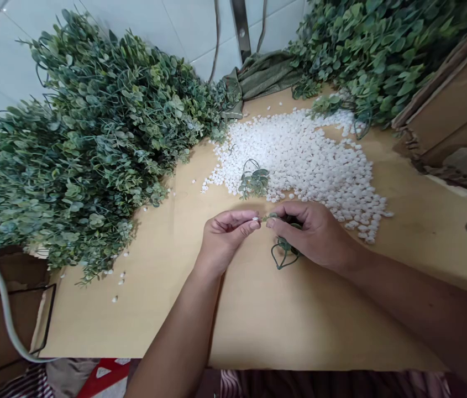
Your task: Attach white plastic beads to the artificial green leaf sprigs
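Between the thumb and forefinger of my left hand is a small white bead-like piece. My right hand is closed on an artificial leaf sprig, whose looped green stem hangs below the fingers. The sprig's tip points left at the white piece; whether they touch I cannot tell. Just beyond my hands a single leaf sprig lies at the near edge of a spread of white pieces. My right fingers hide part of the held sprig.
A big heap of leaf sprigs fills the left side, another heap the back right. Cardboard boxes stand right and lower left. A green cloth lies by the tiled wall. A pale cable hangs at left.
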{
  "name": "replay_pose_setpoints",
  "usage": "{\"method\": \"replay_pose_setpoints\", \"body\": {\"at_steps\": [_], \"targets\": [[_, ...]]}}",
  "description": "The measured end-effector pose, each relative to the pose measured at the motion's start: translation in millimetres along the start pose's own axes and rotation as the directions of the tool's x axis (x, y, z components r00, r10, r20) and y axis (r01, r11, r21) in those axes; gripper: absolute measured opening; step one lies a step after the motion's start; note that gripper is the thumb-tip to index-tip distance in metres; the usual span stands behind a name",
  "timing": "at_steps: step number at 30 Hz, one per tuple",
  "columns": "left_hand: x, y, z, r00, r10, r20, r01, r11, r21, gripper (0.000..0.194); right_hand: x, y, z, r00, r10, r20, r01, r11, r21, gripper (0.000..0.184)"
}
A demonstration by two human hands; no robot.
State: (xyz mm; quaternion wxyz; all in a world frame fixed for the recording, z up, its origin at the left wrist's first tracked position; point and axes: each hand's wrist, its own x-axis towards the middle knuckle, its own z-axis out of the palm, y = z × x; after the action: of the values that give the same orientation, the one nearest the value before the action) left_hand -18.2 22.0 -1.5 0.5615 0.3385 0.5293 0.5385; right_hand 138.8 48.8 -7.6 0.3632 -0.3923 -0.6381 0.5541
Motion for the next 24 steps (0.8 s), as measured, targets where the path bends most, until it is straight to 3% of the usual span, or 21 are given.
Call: {"method": "replay_pose_setpoints", "body": {"at_steps": [15, 24], "targets": [[-0.8, -2.1, 2.0, 0.999, -0.031, 0.007, 0.031, 0.999, 0.015, 0.024, 4.8, -1.9, -0.7, 0.997, 0.071, -0.001, -0.071, 0.997, 0.027, 0.022], [-1.6, -0.7, 5.0, 0.999, -0.037, 0.025, 0.037, 0.999, 0.009, 0.025, 7.8, 0.5, -5.8, 0.983, 0.175, 0.062, -0.177, 0.984, 0.033, 0.023]]}}
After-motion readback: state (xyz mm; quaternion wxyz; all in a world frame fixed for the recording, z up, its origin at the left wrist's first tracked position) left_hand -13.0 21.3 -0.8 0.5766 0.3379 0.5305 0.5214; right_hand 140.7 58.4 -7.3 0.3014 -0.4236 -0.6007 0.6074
